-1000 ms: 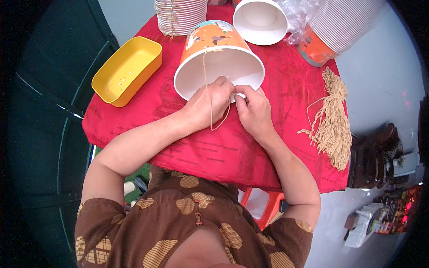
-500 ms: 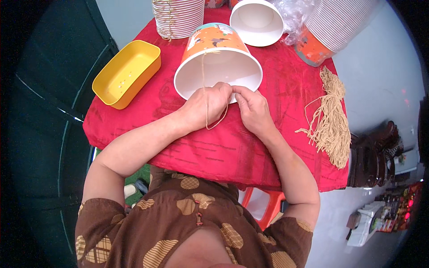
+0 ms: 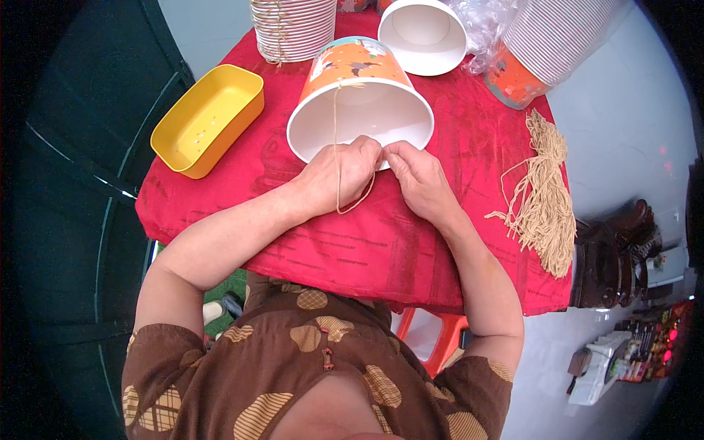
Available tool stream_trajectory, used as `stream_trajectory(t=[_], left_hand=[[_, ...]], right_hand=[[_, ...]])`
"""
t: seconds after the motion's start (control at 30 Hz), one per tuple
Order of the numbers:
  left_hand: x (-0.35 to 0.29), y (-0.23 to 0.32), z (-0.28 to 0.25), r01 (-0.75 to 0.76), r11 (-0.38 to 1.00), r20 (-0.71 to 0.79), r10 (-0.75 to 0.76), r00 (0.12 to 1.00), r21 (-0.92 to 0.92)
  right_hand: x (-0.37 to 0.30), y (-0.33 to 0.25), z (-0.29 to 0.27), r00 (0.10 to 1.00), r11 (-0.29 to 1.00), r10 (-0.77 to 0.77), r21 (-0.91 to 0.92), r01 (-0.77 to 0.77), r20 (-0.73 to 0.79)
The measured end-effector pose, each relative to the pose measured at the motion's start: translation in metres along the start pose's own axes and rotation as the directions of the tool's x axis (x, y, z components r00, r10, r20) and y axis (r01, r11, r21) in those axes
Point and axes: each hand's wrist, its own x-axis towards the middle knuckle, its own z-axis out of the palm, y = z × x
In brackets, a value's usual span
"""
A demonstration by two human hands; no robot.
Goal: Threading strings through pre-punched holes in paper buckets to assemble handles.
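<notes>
The orange paper bucket (image 3: pixel 367 110) lies on its side on the table (image 3: pixel 323 257), straight ahead of me, its wide white mouth facing me. Its long axis runs away from my body, leaning slightly to my left, and its narrower base points to the far side. A tan string (image 3: pixel 336 125) is attached at the upper rim; it drops across the open mouth, passes over my left hand, makes a slack loop below it and comes back up toward the gap between my hands.

My left hand (image 3: pixel 345 165) is closed at the lower rim, fingers curled inward, back toward me. My right hand (image 3: pixel 418 172) is just beside it, thumb and forefinger drawn together in a pinch, the other fingers folded under. The fingertips of both meet at the near edge of the mouth; I cannot tell exactly what sits between them, as my own knuckles hide it.

To my left stands a yellow box (image 3: pixel 235 130) with a few small pale bits in it. To my right lies a bundle of tan strings (image 3: pixel 548 209). Beyond the bucket are a white-mouthed bucket (image 3: pixel 424 37) and a stack of ribbed white rims (image 3: pixel 297 33).
</notes>
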Motion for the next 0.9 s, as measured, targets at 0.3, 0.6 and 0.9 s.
stream_trajectory(t=[0.3,0.6,0.9], left_hand=[[0.000,0.000,-0.002,-0.026,0.999,-0.005,0.026,1.000,-0.037],[0.002,-0.001,-0.008,0.186,0.908,-0.019,-0.209,0.978,-0.376],[0.004,-0.001,-0.012,0.362,0.794,0.091,-0.366,0.926,-0.488]], right_hand=[[-0.001,-0.009,-0.006,0.998,0.996,-0.019,-0.085,0.024,0.060],[-0.002,-0.006,-0.001,1.000,0.998,-0.019,-0.059,0.019,-0.008],[-0.004,-0.011,0.002,0.988,0.975,-0.153,-0.167,0.148,-0.014]])
